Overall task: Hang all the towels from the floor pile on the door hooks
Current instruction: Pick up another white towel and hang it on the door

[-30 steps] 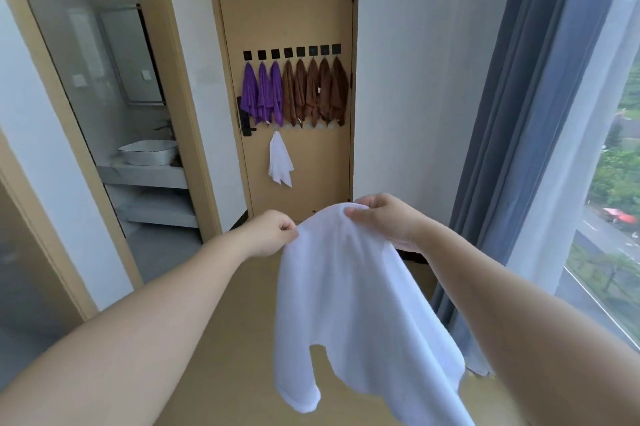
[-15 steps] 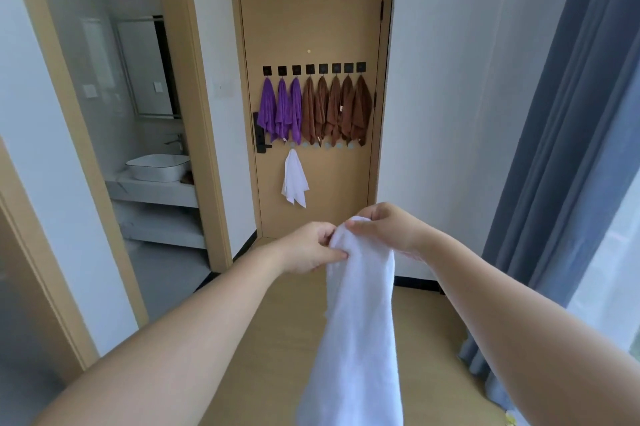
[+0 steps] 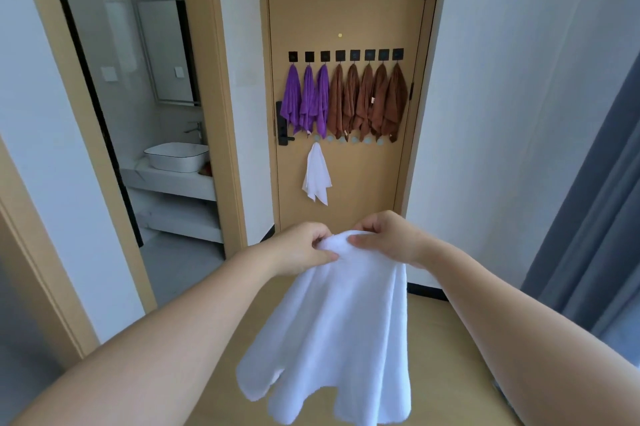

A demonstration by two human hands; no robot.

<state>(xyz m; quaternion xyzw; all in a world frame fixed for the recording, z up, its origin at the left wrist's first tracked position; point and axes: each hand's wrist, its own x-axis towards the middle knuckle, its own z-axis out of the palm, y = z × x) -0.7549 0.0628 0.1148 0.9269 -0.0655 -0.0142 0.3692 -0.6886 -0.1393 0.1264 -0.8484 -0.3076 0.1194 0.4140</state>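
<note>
The white towel (image 3: 339,321) hangs in the air in front of me, because my left hand (image 3: 304,249) and my right hand (image 3: 388,238) pinch its top edge close together, I think to gather a small bunch for a hook. The door (image 3: 346,9) is well ahead; its lower hooks (image 3: 353,139) beside the hung towel (image 3: 317,176) look free.

Bright, even daylight; soft shadows, wide-angle bending at edges

Fluffy white terry towel (image 3: 343,321), matt smooth wooden door (image 3: 346,2), glossy ceramic basin (image 3: 176,157)
</note>
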